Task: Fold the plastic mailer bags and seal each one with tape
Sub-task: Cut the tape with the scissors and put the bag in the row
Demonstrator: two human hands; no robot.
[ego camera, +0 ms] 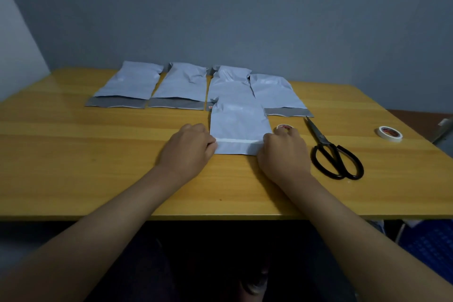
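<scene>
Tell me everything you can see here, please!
mailer being worked on: one, pale grey, table centre, a tape strip across its near end
other mailer bags: four, pale grey, in a row at the back
tape roll: one, white, far right
second tape roll: one, white, under the right hand's fingers
scissors: one, black, right of the hands
table: one, yellow wood
left hand: at the strip's left end
right hand: at its right end

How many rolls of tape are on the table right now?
2: one roll of tape just beyond the right hand, partly hidden by its fingers; another roll far right, past the scissors.
</scene>
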